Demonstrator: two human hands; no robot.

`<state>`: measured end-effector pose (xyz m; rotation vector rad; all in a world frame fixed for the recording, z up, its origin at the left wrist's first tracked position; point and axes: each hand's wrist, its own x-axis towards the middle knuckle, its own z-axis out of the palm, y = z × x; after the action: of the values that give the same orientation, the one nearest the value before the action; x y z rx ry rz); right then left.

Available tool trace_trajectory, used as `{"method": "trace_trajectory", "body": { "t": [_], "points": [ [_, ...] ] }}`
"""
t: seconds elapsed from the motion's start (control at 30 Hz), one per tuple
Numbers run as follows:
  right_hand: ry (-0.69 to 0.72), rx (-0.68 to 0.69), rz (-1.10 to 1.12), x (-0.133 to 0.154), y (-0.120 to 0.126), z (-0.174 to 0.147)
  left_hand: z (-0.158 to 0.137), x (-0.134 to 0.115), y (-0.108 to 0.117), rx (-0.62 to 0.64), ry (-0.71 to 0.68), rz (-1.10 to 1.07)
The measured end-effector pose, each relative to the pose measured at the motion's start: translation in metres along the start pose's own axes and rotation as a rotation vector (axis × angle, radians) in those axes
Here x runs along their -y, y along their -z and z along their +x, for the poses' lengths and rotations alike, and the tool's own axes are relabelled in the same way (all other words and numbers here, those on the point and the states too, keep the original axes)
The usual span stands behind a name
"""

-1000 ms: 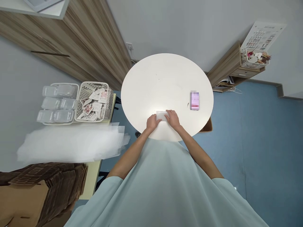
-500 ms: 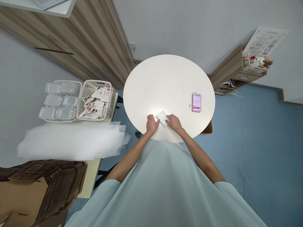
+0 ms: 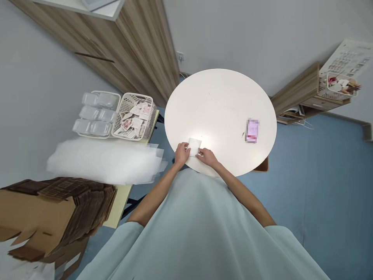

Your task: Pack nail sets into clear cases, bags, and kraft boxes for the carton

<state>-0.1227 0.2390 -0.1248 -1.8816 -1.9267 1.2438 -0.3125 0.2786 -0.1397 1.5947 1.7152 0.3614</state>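
A small, squarish white packet (image 3: 194, 147) is at the near edge of the round white table (image 3: 221, 101). My left hand (image 3: 182, 154) grips its left side, with the thumb at the lower edge. At the opposite side, the fingers of my right hand (image 3: 208, 157) pinch its lower right edge. The packet looks soft and wrapped in white sheet; what it may contain is hidden. Farther right on the table lies a pinkish, pixelated rectangular object (image 3: 252, 130), apart from both hands.
On a side table at left are a basket of clear plastic boxes (image 3: 97, 112), a basket of printed cards (image 3: 135, 120), a stack of translucent white sheets (image 3: 105, 161) and flattened cardboard boxes (image 3: 90, 210). A wooden cabinet (image 3: 140, 46) stands behind. Another basket (image 3: 342, 84) sits at right.
The packet has turned so its edges lie nearly square to me, and it has shifted left on the table with both hands. My view has swung slightly left.
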Motion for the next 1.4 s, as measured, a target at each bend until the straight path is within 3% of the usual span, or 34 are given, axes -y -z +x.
{"method": "trace_trajectory", "body": {
  "t": [0.17,0.33,0.57,0.8,1.0,1.17,1.27,1.4],
  "points": [
    [0.054,0.046,-0.037,0.027,-0.014,0.028,0.009,0.019,0.026,-0.063,0.034,0.031],
    [0.006,0.037,0.009,0.034,-0.016,0.027,-0.001,0.022,0.040,-0.104,0.059,0.024],
    [0.053,0.038,0.182,0.044,-0.014,0.007,-0.061,0.028,0.069,-0.197,0.127,-0.060],
    [0.069,0.126,0.312,0.077,-0.027,-0.003,-0.119,0.053,0.107,-0.309,0.226,-0.142],
    [0.074,0.121,0.343,0.118,-0.046,-0.008,-0.148,0.085,0.145,-0.370,0.252,-0.264],
    [0.116,0.095,0.313,0.162,-0.069,-0.011,-0.179,0.117,0.194,-0.464,0.187,-0.291],
    [0.166,0.090,0.280,0.195,-0.084,-0.013,-0.204,0.148,0.232,-0.581,0.172,-0.224],
    [0.257,0.097,0.241,0.244,-0.104,-0.016,-0.239,0.211,0.280,-0.730,0.249,-0.044]
  ]
}}
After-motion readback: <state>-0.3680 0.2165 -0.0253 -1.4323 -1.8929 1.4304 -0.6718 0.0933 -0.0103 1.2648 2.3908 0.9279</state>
